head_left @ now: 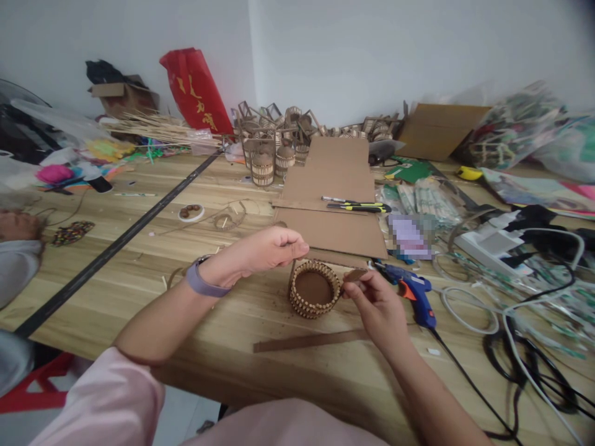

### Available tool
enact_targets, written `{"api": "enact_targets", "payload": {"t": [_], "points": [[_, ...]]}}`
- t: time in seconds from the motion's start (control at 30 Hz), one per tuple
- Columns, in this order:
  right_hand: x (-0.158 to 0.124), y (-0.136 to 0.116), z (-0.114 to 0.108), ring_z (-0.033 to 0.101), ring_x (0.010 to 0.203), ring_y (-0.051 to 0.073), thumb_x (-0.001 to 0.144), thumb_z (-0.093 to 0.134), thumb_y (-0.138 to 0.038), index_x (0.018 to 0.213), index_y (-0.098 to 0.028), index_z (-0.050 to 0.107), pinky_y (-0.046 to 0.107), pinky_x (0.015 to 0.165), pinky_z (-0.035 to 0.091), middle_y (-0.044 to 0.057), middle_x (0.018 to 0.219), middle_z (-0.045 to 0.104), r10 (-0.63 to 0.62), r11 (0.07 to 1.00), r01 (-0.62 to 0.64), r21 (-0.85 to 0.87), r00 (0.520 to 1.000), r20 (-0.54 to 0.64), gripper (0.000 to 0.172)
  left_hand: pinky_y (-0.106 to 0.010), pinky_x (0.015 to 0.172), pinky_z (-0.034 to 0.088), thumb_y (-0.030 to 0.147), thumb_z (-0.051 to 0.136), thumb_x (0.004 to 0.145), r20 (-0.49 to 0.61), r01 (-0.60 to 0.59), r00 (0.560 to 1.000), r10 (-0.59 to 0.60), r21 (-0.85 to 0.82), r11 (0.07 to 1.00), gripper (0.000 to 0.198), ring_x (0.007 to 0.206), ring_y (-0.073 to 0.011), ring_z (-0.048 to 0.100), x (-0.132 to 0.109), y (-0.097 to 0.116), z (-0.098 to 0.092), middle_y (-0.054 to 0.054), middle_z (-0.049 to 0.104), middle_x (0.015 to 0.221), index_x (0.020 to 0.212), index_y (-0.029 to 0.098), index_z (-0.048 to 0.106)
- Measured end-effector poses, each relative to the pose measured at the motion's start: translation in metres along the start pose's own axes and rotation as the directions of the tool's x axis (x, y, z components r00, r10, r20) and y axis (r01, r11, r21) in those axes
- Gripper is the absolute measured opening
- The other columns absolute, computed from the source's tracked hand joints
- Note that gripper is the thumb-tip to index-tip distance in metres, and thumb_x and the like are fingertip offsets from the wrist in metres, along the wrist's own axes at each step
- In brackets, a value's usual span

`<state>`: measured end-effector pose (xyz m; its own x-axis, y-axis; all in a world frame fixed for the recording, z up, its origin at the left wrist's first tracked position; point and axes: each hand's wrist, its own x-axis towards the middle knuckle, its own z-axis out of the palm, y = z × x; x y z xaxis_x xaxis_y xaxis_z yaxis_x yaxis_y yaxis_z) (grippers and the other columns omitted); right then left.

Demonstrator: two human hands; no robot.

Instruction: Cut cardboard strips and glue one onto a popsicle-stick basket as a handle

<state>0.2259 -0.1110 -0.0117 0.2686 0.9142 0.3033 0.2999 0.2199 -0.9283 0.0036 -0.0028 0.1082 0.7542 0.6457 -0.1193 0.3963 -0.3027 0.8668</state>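
A small round basket (314, 290) of short light sticks, with a brown bottom, stands on the table between my hands. My right hand (379, 306) is closed at its right side, with a thin brown piece (356, 276) pinched between thumb and fingers. Above the basket's upper left, my left hand (279, 246) has its fingers pressed together; whatever they may hold is too small to make out. A flat brown strip (307, 341) lies in front of the basket, its right end reaching toward my right hand. Right of that hand rests a blue glue gun (421, 297).
Behind the basket lie cardboard sheets (325, 229) with a utility knife (357, 207) and a pen. Several finished baskets (263, 168) stand farther back. Cables and a white power strip (493, 241) crowd the right. Another person's hand (18, 226) is at the far left.
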Motion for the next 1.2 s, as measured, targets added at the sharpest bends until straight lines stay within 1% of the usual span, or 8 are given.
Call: {"api": "enact_targets", "payload": {"t": [0.37, 0.53, 0.7, 0.87, 0.97, 1.07, 1.13, 1.2], "points": [[-0.001, 0.002, 0.000, 0.052, 0.060, 0.015, 0.086, 0.066, -0.052, 0.078, -0.024, 0.059, 0.028, 0.054, 0.042, 0.000, 0.067, 0.058, -0.011, 1.000, 0.011, 0.001, 1.000, 0.002, 0.030, -0.021, 0.049, 0.025, 0.049, 0.047, 0.092, -0.027, -0.022, 0.999, 0.023, 0.049, 0.999, 0.039, 0.052, -0.0076, 0.030, -0.001, 0.003, 0.002, 0.006, 0.037, 0.060, 0.066, 0.020, 0.041], [-0.001, 0.002, 0.001, 0.053, 0.061, 0.015, 0.087, 0.066, -0.051, 0.081, -0.023, 0.060, 0.028, 0.054, 0.043, 0.000, 0.067, 0.058, -0.002, 1.000, 0.002, -0.009, 1.000, -0.005, 0.029, -0.021, 0.048, 0.025, 0.046, 0.047, 0.092, 0.002, -0.008, 1.000, 0.008, 0.046, 0.999, 0.037, 0.050, -0.0076, 0.030, -0.001, 0.004, 0.000, 0.006, 0.038, 0.057, 0.066, 0.020, 0.043], [-0.001, 0.001, 0.001, 0.052, 0.059, 0.015, 0.086, 0.066, -0.051, 0.082, -0.023, 0.061, 0.027, 0.052, 0.042, 0.000, 0.066, 0.058, -0.001, 1.000, 0.001, -0.015, 1.000, -0.009, 0.028, -0.021, 0.049, 0.026, 0.052, 0.050, 0.090, 0.023, -0.003, 1.000, 0.002, 0.022, 1.000, 0.041, 0.049, -0.0075, 0.031, -0.001, 0.005, -0.002, 0.006, 0.040, 0.055, 0.067, 0.020, 0.044], [-0.001, 0.001, -0.001, 0.054, 0.060, 0.015, 0.086, 0.065, -0.052, 0.082, -0.023, 0.062, 0.028, 0.053, 0.043, 0.000, 0.067, 0.060, -0.002, 1.000, 0.001, -0.023, 1.000, -0.010, 0.029, -0.021, 0.050, 0.027, 0.058, 0.053, 0.089, 0.005, 0.020, 1.000, -0.020, 0.042, 0.999, 0.045, 0.049, -0.0076, 0.032, -0.002, 0.006, -0.001, 0.006, 0.041, 0.055, 0.068, 0.019, 0.046], [-0.001, 0.001, -0.003, 0.055, 0.062, 0.016, 0.086, 0.065, -0.050, 0.083, -0.023, 0.062, 0.029, 0.055, 0.045, 0.001, 0.068, 0.060, 0.001, 1.000, -0.001, -0.029, 1.000, -0.010, 0.027, -0.021, 0.050, 0.027, 0.061, 0.049, 0.091, -0.033, 0.010, 0.999, -0.009, 0.018, 1.000, 0.046, 0.050, -0.0075, 0.032, -0.003, 0.001, 0.001, 0.006, 0.043, 0.058, 0.071, 0.019, 0.047], [-0.002, 0.001, -0.004, 0.056, 0.063, 0.016, 0.086, 0.065, -0.050, 0.084, -0.024, 0.063, 0.029, 0.056, 0.046, 0.001, 0.069, 0.061, 0.004, 1.000, -0.004, -0.030, 1.000, -0.014, 0.026, -0.021, 0.052, 0.030, 0.063, 0.043, 0.093, -0.122, -0.038, 0.992, 0.031, -0.059, 0.998, 0.046, 0.054, -0.0089, 0.037, -0.007, -0.013, 0.006, 0.005, 0.046, 0.065, 0.086, 0.019, 0.052], [-0.003, 0.001, -0.004, 0.056, 0.062, 0.016, 0.086, 0.065, -0.050, 0.085, -0.024, 0.063, 0.029, 0.056, 0.046, 0.001, 0.069, 0.061, 0.006, 1.000, -0.007, -0.027, 1.000, -0.018, 0.027, -0.021, 0.055, 0.032, 0.063, 0.047, 0.093, -0.213, -0.082, 0.975, 0.066, -0.069, 0.994, 0.044, 0.060, -0.0102, 0.042, -0.010, -0.026, 0.011, 0.004, 0.048, 0.072, 0.099, 0.019, 0.053], [-0.003, 0.001, -0.004, 0.056, 0.063, 0.017, 0.085, 0.066, -0.050, 0.086, -0.024, 0.063, 0.029, 0.056, 0.046, 0.001, 0.069, 0.061, 0.009, 1.000, -0.010, -0.026, 1.000, -0.024, 0.027, -0.021, 0.059, 0.034, 0.060, 0.055, 0.090, -0.281, -0.100, 0.956, 0.084, -0.045, 0.994, 0.044, 0.066, -0.0108, 0.043, -0.013, -0.040, 0.016, 0.003, 0.051, 0.080, 0.106, 0.019, 0.054]]}}
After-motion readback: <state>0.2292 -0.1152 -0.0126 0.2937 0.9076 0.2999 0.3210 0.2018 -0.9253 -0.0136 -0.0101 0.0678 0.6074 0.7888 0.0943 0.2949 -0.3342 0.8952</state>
